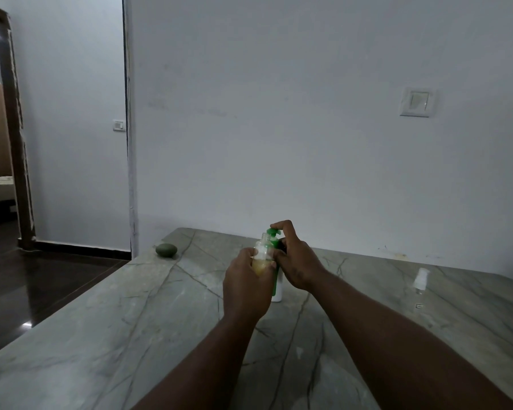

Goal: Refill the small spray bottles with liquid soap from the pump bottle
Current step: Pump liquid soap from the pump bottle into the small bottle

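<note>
My left hand (246,287) curled round a small open bottle (262,251), held at the spout of the pump bottle (277,291) on the table (131,321). My right hand (299,263) gripped the pump bottle, forefinger atop its pump.

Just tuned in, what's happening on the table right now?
A person's left hand holds a small uncapped bottle, partly filled with yellowish liquid, at the spout of the pump bottle. The right hand grips its neck, index finger on the pump head. A second spray bottle, capped, stands on the table to the right.
</note>
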